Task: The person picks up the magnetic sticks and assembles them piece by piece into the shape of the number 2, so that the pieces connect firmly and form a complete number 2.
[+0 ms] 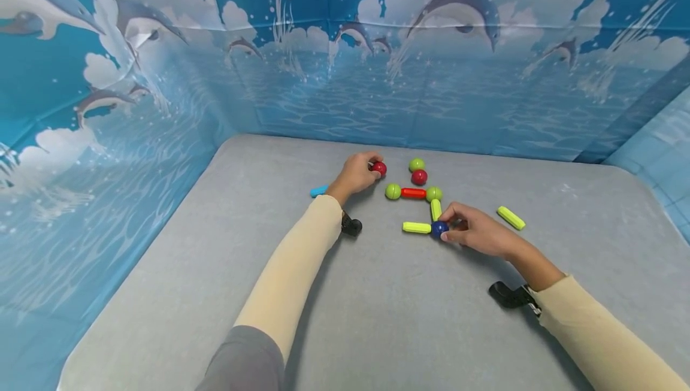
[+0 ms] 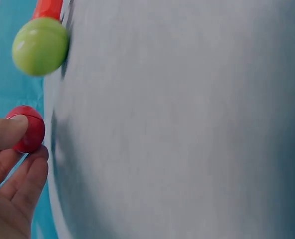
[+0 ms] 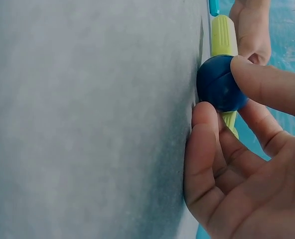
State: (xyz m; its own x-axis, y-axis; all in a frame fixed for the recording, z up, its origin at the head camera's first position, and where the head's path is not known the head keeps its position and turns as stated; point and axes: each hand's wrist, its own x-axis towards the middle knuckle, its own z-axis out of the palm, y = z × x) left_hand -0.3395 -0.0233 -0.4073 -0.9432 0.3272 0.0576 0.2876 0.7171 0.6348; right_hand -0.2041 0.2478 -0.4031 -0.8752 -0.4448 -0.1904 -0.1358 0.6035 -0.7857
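My left hand [image 1: 358, 172] pinches a red ball [image 1: 380, 169] between thumb and fingers, a little left of the joined pieces. In the left wrist view that ball [image 2: 32, 130] shows a seam across it. With thumb and fingertips my right hand [image 1: 474, 229] holds a dark blue ball [image 1: 439, 229] low at the table. Two yellow-green rods meet at the blue ball: one rod [image 1: 417, 227] points left, the other [image 1: 436, 209] runs away to a green ball [image 1: 433, 194]. From there a red rod [image 1: 414, 193] leads left to another green ball [image 1: 393, 191].
Behind the red rod sit a red ball [image 1: 418, 176] and a green ball [image 1: 417, 164], close together. A loose yellow-green rod [image 1: 511, 218] lies right of my right hand. A blue rod [image 1: 319, 190] is partly hidden by my left wrist. Dolphin-print curtains [image 1: 345, 97] border the grey table [image 1: 377, 319].
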